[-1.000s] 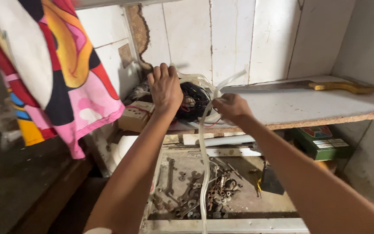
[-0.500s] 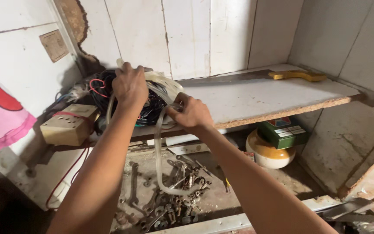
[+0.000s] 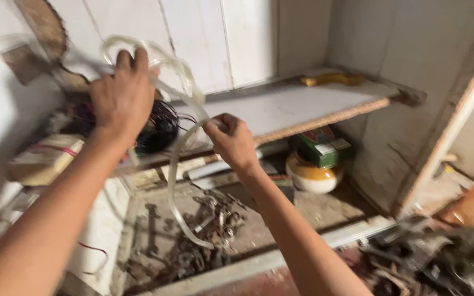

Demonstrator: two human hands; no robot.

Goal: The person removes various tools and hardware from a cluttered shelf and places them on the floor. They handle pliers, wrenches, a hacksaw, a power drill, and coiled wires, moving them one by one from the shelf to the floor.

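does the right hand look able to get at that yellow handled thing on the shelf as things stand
Probably yes, once freed: the bare shelf top lies open between the right hand and the yellow-handled tool, but that hand is gripping the clear tube.

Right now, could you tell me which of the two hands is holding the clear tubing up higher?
The left hand: it grips the clear tubing above the shelf; the right hand pinches it lower.

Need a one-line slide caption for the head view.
Both hands, left hand and right hand, grip a clear plastic tube looping over scattered metal tools beside a shelf.
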